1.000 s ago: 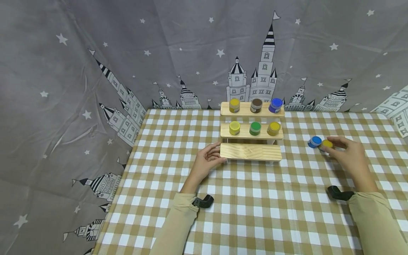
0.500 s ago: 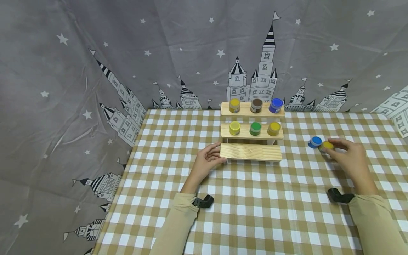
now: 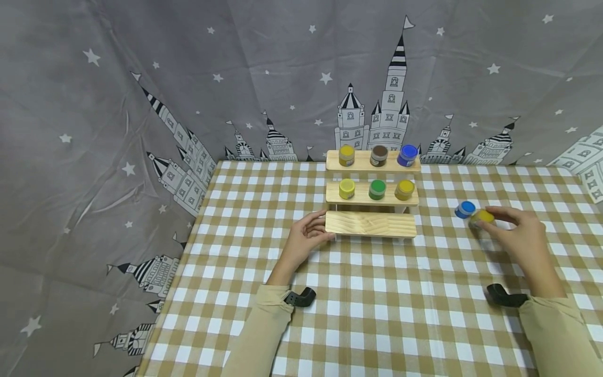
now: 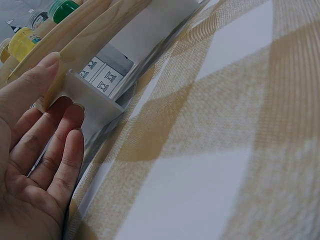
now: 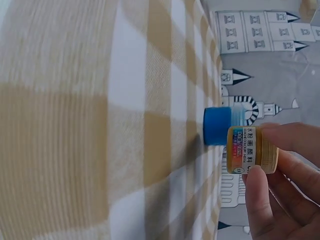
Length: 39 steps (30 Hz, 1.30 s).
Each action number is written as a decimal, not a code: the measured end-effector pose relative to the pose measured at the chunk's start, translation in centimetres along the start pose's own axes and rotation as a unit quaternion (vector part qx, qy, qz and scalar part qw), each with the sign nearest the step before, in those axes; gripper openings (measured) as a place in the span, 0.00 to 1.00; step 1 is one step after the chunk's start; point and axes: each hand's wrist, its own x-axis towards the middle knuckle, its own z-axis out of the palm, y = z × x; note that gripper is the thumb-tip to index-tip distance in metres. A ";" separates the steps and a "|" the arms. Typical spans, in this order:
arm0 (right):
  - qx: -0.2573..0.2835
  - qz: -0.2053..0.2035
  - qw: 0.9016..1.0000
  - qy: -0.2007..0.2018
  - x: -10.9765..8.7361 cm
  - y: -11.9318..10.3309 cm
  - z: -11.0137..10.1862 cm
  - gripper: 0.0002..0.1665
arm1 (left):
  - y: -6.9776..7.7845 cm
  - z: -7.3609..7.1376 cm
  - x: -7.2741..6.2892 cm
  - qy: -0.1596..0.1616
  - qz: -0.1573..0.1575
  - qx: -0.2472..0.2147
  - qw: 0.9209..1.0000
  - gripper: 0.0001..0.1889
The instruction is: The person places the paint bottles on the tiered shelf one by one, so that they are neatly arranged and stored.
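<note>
My right hand point(image 3: 523, 230) pinches a small yellow paint jar point(image 5: 245, 150) between thumb and fingers. In the right wrist view this jar is off the cloth, with a shadow below it. Close beside it a blue paint jar point(image 3: 465, 209) stands on the cloth. At the left end of a three-step wooden rack point(image 3: 371, 224), my left hand point(image 3: 303, 241) holds the bottom board. The left wrist view has the thumb on the board point(image 4: 95, 37) and the fingers curled at its underside, near a white support point(image 4: 92, 92).
Yellow point(image 3: 346, 156), brown point(image 3: 379, 156) and blue point(image 3: 407, 156) jars stand on the rack's top step. The middle step bears a light yellow jar point(image 3: 347, 189), a green jar point(image 3: 377, 190) and a darker yellow jar point(image 3: 404, 190). A grey castle-print curtain point(image 3: 282, 78) hangs behind the checked tablecloth point(image 3: 377, 314).
The right hand has shifted slightly toward the person, and the yellow jar in it has risen from beside the blue jar. The left hand and rack have stayed put.
</note>
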 end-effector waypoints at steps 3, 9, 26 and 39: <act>-0.008 -0.017 1.000 0.012 -0.4 -0.4 -0.1 0.31 | 0.0 0.0 0.0 0.001 0.001 0.001 1.000 0.35; 0.014 -0.053 0.998 0.024 -1.2 -1.7 -0.1 0.28 | 0.1 0.1 0.1 0.000 0.001 0.001 1.000 0.34; 0.053 -0.143 0.988 -0.002 -3.2 -6.2 2.2 0.24 | 0.2 0.1 0.1 0.002 -0.002 0.002 1.000 0.35; 0.100 -0.208 0.972 -0.047 -3.7 -10.5 4.5 0.21 | 0.1 0.0 0.0 0.005 -0.009 0.010 1.000 0.35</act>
